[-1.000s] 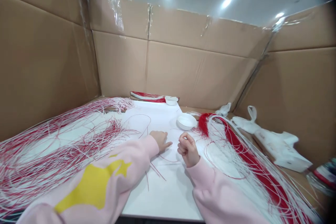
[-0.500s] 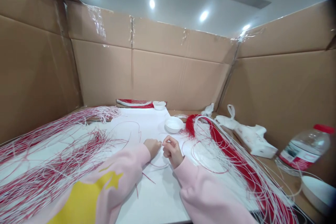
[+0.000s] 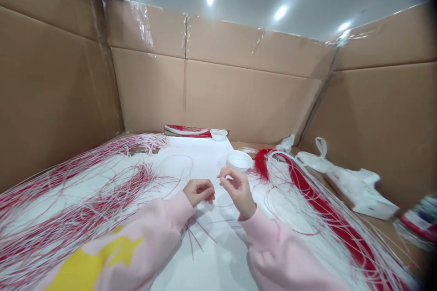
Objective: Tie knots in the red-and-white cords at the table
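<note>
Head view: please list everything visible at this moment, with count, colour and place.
table: one, white top, centre
cardboard walls: three sides, brown, around it
loose strands: many, red and white, spread at left
strand bundle: one, red and white, along the right
near bowl: one, white, mid-table by the bundle's red end
far bowl: one, white, far edge
flat packet: one, red and white, far edge, left of that bowl
plastic bags: white, count unclear, right, by the wall
single strand: one, thin, pale, between both hands
sleeves: two, pink, yellow star on the left
left hand: closed grip on the strand
right hand: pinches the strand
</note>
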Action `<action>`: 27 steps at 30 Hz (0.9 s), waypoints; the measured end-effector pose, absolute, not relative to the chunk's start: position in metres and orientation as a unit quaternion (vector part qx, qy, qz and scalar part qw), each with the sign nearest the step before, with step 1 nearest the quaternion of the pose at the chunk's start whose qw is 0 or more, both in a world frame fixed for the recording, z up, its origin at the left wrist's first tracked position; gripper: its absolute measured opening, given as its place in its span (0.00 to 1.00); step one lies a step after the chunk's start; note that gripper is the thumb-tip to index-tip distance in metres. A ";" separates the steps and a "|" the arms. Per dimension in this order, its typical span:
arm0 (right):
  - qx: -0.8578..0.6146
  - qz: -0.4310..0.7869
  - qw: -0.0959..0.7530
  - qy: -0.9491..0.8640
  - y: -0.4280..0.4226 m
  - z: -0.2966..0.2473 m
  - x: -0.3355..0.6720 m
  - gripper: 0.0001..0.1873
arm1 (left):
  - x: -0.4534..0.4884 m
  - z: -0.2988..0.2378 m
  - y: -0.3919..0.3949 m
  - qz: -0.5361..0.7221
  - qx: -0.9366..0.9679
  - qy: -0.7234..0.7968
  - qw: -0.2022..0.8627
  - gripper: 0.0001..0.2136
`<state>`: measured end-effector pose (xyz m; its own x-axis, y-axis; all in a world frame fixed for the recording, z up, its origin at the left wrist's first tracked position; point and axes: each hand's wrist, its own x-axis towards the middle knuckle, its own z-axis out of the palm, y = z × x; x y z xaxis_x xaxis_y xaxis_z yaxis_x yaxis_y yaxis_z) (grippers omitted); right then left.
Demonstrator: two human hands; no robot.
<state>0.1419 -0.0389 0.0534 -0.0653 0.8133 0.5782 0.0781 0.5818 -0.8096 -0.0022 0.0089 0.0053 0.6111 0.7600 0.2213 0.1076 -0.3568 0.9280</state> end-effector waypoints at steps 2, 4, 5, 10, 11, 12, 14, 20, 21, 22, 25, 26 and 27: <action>-0.339 0.259 0.579 -0.695 -0.041 0.062 0.133 0.04 | -0.009 0.007 0.003 0.390 0.669 0.258 0.578 0.14; -0.339 0.246 0.568 -0.709 -0.046 0.064 0.127 0.04 | -0.013 0.011 -0.003 0.423 0.621 0.251 0.610 0.15; -0.342 0.244 0.561 -0.714 -0.049 0.062 0.125 0.05 | -0.014 0.012 -0.006 0.435 0.606 0.248 0.619 0.14; -0.358 0.258 0.540 -0.717 -0.062 0.043 0.125 0.06 | -0.013 0.012 -0.020 0.472 0.575 0.220 0.630 0.10; -0.360 0.260 0.535 -0.719 -0.063 0.040 0.125 0.06 | -0.013 0.010 -0.022 0.476 0.578 0.211 0.629 0.09; -0.362 0.260 0.531 -0.721 -0.064 0.039 0.126 0.06 | -0.012 0.008 -0.024 0.479 0.581 0.202 0.626 0.08; -0.366 0.256 0.526 -0.724 -0.065 0.039 0.127 0.07 | -0.012 0.006 -0.026 0.482 0.587 0.190 0.622 0.07; -0.376 0.234 0.516 -0.733 -0.068 0.040 0.130 0.08 | -0.012 0.008 -0.030 0.486 0.559 0.169 0.650 0.05; -0.377 0.231 0.514 -0.735 -0.069 0.040 0.130 0.08 | -0.012 0.009 -0.031 0.485 0.553 0.169 0.656 0.05; -0.378 0.229 0.513 -0.736 -0.069 0.039 0.130 0.08 | -0.012 0.010 -0.031 0.483 0.548 0.170 0.661 0.05; -0.379 0.225 0.510 -0.738 -0.069 0.039 0.131 0.09 | -0.012 0.013 -0.033 0.480 0.539 0.180 0.668 0.06; -0.379 0.225 0.509 -0.740 -0.069 0.039 0.131 0.09 | -0.011 0.014 -0.033 0.480 0.538 0.184 0.668 0.07; -0.379 0.226 0.506 -0.741 -0.070 0.039 0.131 0.09 | -0.011 0.014 -0.033 0.480 0.537 0.187 0.668 0.07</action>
